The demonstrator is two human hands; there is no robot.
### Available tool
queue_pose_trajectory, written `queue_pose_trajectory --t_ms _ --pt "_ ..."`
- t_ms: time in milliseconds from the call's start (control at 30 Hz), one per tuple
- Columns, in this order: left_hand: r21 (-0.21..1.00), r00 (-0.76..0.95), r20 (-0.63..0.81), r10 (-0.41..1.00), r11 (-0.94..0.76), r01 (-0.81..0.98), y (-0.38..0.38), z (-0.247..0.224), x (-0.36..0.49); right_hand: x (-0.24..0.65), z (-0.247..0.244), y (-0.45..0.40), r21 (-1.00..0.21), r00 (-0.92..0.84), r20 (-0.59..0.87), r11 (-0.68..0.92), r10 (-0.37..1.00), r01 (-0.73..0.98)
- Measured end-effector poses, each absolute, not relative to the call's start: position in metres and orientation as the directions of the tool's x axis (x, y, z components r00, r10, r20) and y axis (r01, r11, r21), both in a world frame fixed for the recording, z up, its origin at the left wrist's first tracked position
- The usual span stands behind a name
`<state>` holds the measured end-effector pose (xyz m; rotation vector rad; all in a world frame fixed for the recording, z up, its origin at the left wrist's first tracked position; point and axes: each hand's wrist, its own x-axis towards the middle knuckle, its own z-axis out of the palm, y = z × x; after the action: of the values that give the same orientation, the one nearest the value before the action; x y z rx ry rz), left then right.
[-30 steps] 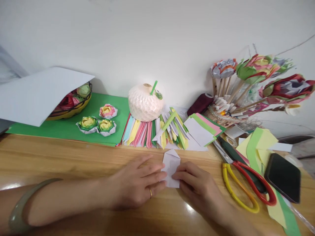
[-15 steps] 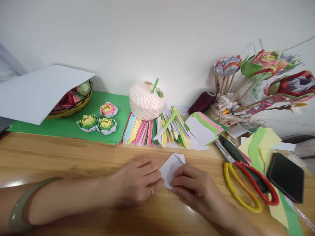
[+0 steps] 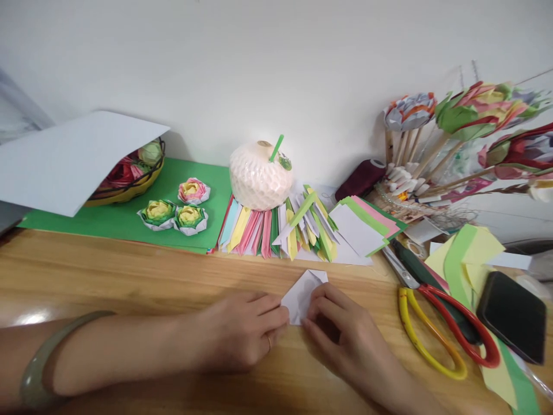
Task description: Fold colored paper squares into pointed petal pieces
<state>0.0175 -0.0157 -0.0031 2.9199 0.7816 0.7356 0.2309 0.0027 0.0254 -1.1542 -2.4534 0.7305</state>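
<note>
A small white paper with folded corners lies on the wooden table between my hands. At its left edge, my left hand pinches the paper with fingers pressed together. My right hand grips the right edge between thumb and curled fingers. Just behind the paper is a row of folded coloured strips, with a white textured round ornament standing at their back. Square paper sheets are fanned out to the right of the strips.
Scissors with red and yellow handles and a black phone lie at the right. Paper flowers on sticks rise behind. Three small paper flowers sit on green sheets; a basket is partly under white paper.
The view has shifted slightly, moving the background objects a little to the right. The lower edge of the small white paper shows higher up, and both hands remain on it.
</note>
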Motion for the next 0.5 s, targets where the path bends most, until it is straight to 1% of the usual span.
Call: queue_pose_trajectory --t_ms 133,300,500 --pt "0.209 0.754 0.396 0.523 -0.852 0.481 -0.0174 -0.0025 0.0184 0.2313 0.0232 0.0026 -0.589 -0.607 0.060 0.519 0.792 0.620" --pt "0.144 0.801 0.349 0.487 -0.872 0.467 -0.0193 -0.0025 0.0168 0.2322 0.0206 0.0019 -0.610 -0.587 0.024 0.477 0.809 0.633" --pt "0.180 0.794 0.318 0.518 -0.855 0.485 -0.0210 -0.0071 0.0170 0.2306 0.0216 0.0020 -0.608 -0.576 0.017 0.466 0.817 0.643"
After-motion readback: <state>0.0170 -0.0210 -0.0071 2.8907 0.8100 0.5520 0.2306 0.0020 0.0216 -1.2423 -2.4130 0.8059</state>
